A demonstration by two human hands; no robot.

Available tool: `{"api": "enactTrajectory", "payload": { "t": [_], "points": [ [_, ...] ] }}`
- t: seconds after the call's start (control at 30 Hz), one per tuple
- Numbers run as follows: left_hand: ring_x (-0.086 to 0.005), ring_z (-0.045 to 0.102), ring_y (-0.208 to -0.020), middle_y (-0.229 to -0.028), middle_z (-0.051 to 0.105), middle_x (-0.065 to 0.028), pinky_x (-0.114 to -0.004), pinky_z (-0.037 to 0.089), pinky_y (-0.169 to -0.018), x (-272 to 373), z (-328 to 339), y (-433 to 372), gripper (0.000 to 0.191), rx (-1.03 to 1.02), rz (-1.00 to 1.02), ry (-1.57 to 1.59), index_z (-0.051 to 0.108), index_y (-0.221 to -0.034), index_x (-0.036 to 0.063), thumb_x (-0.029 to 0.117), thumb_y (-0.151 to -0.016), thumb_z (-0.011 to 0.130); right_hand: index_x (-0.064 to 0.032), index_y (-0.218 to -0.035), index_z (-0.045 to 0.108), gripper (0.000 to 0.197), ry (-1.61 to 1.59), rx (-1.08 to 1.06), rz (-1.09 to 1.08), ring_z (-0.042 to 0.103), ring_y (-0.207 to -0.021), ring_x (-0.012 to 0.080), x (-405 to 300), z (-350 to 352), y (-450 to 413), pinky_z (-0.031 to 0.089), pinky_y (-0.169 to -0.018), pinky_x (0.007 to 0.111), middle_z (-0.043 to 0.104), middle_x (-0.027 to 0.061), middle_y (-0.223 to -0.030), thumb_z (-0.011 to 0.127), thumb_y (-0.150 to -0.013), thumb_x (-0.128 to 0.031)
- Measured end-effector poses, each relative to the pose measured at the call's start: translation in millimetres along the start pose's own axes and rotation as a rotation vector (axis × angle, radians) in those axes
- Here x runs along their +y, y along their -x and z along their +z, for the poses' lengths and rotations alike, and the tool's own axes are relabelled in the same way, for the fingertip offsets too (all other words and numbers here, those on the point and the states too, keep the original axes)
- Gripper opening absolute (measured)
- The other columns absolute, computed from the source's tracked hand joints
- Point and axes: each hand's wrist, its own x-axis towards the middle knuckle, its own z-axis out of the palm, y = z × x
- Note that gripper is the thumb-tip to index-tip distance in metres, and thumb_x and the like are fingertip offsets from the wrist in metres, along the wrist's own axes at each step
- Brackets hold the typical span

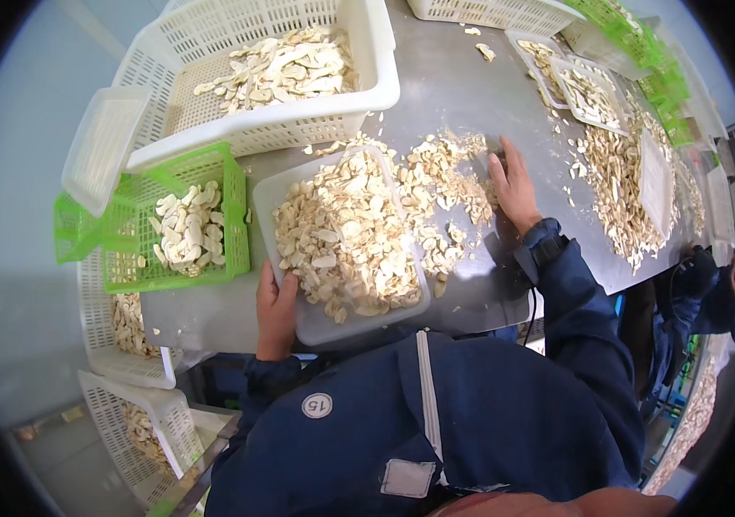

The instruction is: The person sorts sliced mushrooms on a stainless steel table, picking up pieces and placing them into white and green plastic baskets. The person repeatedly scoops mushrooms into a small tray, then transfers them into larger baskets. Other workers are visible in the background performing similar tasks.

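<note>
A translucent plastic tray (pixel 312 326) heaped with pale dried slices (pixel 354 232) lies on the metal table in front of me. My left hand (pixel 277 310) grips its left edge, thumb on the rim. Right of the tray, my right hand (pixel 515 187) rests at a loose pile of slices and crumbs (pixel 451 171), its fingers apart and holding nothing visible. Left of the tray stands a green plastic basket (pixel 238 220) with larger whitish slices (pixel 191 229) inside.
A large white perforated crate (pixel 244 132) holding slices stands behind the green basket. An empty translucent tray (pixel 105 148) leans at the left. More slices (pixel 619 187) and small trays lie right on the metal table (pixel 432 77). A co-worker's sleeve (pixel 697 278) shows far right.
</note>
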Motion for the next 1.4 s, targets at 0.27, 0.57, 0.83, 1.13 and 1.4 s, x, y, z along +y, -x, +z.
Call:
{"api": "enactTrajectory", "payload": {
  "t": [0.27, 0.57, 0.83, 1.13, 1.4],
  "points": [
    [-0.0168, 0.06, -0.126, -0.143, 0.062, -0.0097, -0.033, 0.047, -0.109, 1.8, -9.1, 19.4, 0.047, 0.008, -0.031, 0.01, 0.047, -0.154, -0.0015, 0.011, -0.109, 0.056, -0.0036, -0.145, 0.061, 0.056, -0.246, -0.266, -0.36, 0.057, -0.137, 0.0414, -70.1, 73.1, -71.6, 0.045, -0.117, 0.046, 0.06, 0.0208, -0.15, 0.067, -0.105, -0.042],
    [-0.0172, 0.059, -0.13, -0.145, 0.061, -0.0108, -0.034, 0.047, -0.111, 1.4, -1.9, 46.9, 0.049, 0.044, -0.03, 0.05, 0.044, -0.156, -0.0004, 0.014, -0.111, 0.058, -0.0141, -0.119, 0.078, 0.032, -0.262, -0.654, -0.741, 0.062, -0.124, 0.0323, -126.8, 94.3, -76.7, 0.044, -0.112, 0.045, 0.074, 0.0094, -0.124, 0.073, -0.1, -0.039],
    [-0.018, 0.058, -0.131, -0.147, 0.06, -0.0118, -0.035, 0.046, -0.112, -6.9, -10.2, 59.8, 0.051, 0.042, 0.037, 0.021, 0.043, -0.157, -0.0011, 0.014, -0.11, 0.056, -0.0072, -0.143, 0.066, 0.047, -0.349, -0.675, -0.936, 0.052, -0.145, 0.0373, -153.3, 98.5, -65.5, 0.042, -0.123, 0.045, 0.064, 0.0154, -0.15, 0.069, -0.102, -0.029],
    [-0.0174, 0.059, -0.126, -0.144, 0.06, -0.0112, -0.033, 0.046, -0.11, -13.5, -12.8, 71.2, 0.051, 0.061, 0.015, 0.066, 0.041, -0.158, -0.002, 0.011, -0.111, 0.054, -0.0049, -0.144, 0.066, 0.045, -0.242, -0.746, -0.979, 0.057, -0.14, 0.0384, -148.6, 114.8, -71.8, 0.043, -0.123, 0.045, 0.064, 0.0176, -0.149, 0.062, -0.108, -0.031],
    [-0.0167, 0.058, -0.127, -0.144, 0.06, -0.0111, -0.033, 0.046, -0.11, -11.4, -14.8, 64.3, 0.051, 0.034, 0.026, 0.011, 0.042, -0.158, -0.0016, 0.014, -0.112, 0.053, -0.0076, -0.147, 0.064, 0.051, -0.151, -0.715, -0.884, 0.052, -0.145, 0.0372, -97.0, 7.7, -9.4, 0.037, -0.128, 0.048, 0.061, 0.0174, -0.153, 0.06, -0.109, -0.041]
  ]
}}
